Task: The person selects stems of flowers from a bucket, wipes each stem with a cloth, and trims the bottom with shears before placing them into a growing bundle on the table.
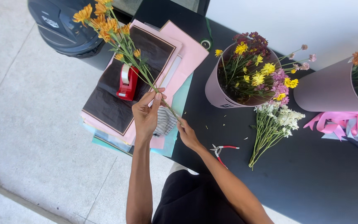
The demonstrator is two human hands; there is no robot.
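I hold a bunch of orange flowers (104,23) on long green stems. My left hand (146,114) pinches the stems partway up, fingers closed around them. My right hand (187,133) grips the lower ends of the same stems. The blooms point up and to the left, over a stack of pink, black and teal wrapping sheets (117,97). A red tape dispenser (127,83) stands on that stack, just left of the stems.
A black table (311,174) carries a pink bucket of mixed flowers (220,89), a second pink bucket (328,89) with orange blooms, a loose white flower bunch (274,124), red-handled snips (222,149) and pink ribbon (340,120). A dark bin (63,25) stands at the back left.
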